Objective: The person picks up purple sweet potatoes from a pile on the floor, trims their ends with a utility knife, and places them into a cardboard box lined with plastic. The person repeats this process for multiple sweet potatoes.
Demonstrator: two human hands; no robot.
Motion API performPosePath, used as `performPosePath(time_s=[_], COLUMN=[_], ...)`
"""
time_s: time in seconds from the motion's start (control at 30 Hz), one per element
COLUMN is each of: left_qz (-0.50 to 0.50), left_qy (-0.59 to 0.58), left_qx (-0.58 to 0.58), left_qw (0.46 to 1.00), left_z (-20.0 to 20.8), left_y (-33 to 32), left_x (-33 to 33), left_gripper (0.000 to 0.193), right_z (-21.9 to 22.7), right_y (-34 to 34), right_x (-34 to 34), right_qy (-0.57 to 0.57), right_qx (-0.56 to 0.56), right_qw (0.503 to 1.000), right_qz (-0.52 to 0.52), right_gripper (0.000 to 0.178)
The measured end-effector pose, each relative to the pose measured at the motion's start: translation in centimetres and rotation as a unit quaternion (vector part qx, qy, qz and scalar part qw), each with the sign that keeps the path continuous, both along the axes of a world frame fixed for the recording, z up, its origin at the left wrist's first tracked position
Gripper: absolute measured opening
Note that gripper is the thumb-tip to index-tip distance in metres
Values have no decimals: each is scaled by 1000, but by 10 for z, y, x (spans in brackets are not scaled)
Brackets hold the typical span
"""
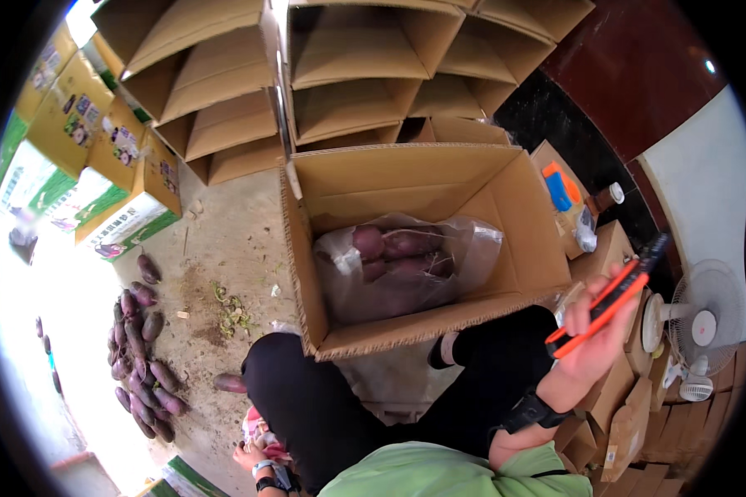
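Observation:
Raised at the right, my right hand (593, 331) is closed around a long orange-and-black tool (603, 310); its exact kind is unclear. Low beside my left knee, my left hand (250, 455) has its fingers curled against a pink-and-white cloth (259, 430) and appears to grip it; my leg and arm hide part of this. In front of my knees stands an open cardboard box (522, 240). A clear plastic bag (348, 302) lines its bottom, with several dark purple, sweet-potato-like roots (410, 242) in it.
More purple roots (137, 331) lie piled on the floor at the left, near plant scraps (230, 311). Stacked open cartons (365, 50) rise behind the box. Printed cartons (133, 199) stand at far left. An orange-and-blue object (561, 189) and a white fan (704, 323) are at right.

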State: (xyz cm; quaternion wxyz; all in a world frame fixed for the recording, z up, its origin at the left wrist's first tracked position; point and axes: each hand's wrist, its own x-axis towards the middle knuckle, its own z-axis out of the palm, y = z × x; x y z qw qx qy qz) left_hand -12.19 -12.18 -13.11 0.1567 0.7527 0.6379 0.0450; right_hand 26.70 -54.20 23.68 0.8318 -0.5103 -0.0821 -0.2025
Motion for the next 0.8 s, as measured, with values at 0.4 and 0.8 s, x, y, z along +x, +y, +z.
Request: performPosePath(time_s=[0.4,0.8], left_qz=[-12,0], left_qy=[-29,-201], left_qx=[-132,-278], left_qw=[991,939], left_z=[24,-10], left_y=[-16,-9], left_x=[28,35], left_gripper=[24,23], right_z=[-29,-76], right_y=[-61,-118], right_x=[29,47], right_qy=[-8,48], right_qx=[159,215], right_qw=[984,967], right_qz=[83,124], right_gripper=[45,44])
